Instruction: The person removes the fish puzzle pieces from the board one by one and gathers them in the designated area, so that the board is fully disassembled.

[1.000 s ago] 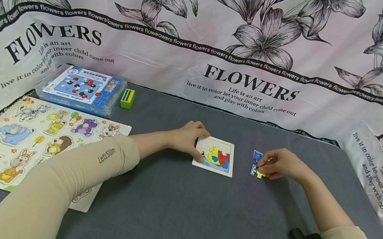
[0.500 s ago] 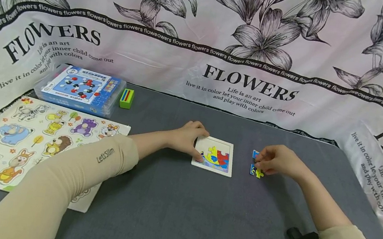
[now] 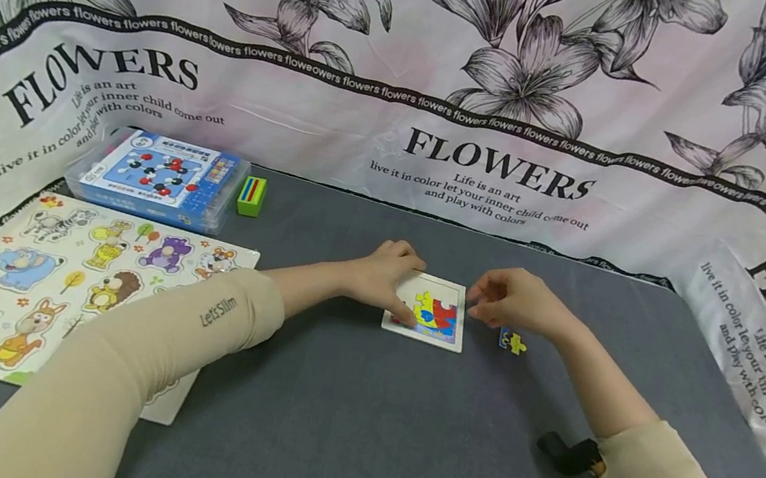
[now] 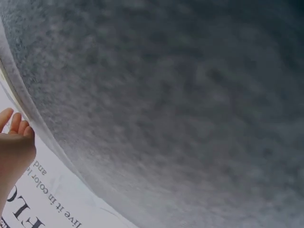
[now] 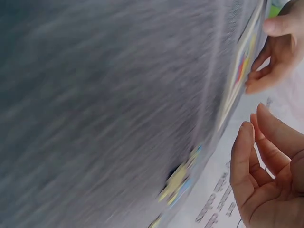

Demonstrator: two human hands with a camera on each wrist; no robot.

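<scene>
My left hand (image 3: 386, 278) holds the left side of a small jigsaw puzzle (image 3: 446, 334) in a white frame, thumb on its face and fingers at the far corner. Red, yellow and blue pieces lie in the frame; its upper part shows bare white. Just off its right edge is my right hand (image 3: 514, 296), raised, with fingers bent and tips a little apart. In the right wrist view, nothing shows between those fingertips (image 5: 243, 130). Below this hand lies a loose yellow and blue puzzle piece (image 3: 516, 343); the hand covers the spot behind it.
A large animal board (image 3: 63, 287) lies at the left, partly under the left sleeve. Behind it stand a clear plastic box (image 3: 157, 180) with a blue cover and a small green block (image 3: 251, 197). Flower-printed cloth (image 3: 328, 111) rises behind the grey tabletop (image 3: 320, 431).
My right hand has moved left from the loose pieces to the puzzle's right edge. The yellow piece stays on the table. My left thumb has shifted slightly to the right.
</scene>
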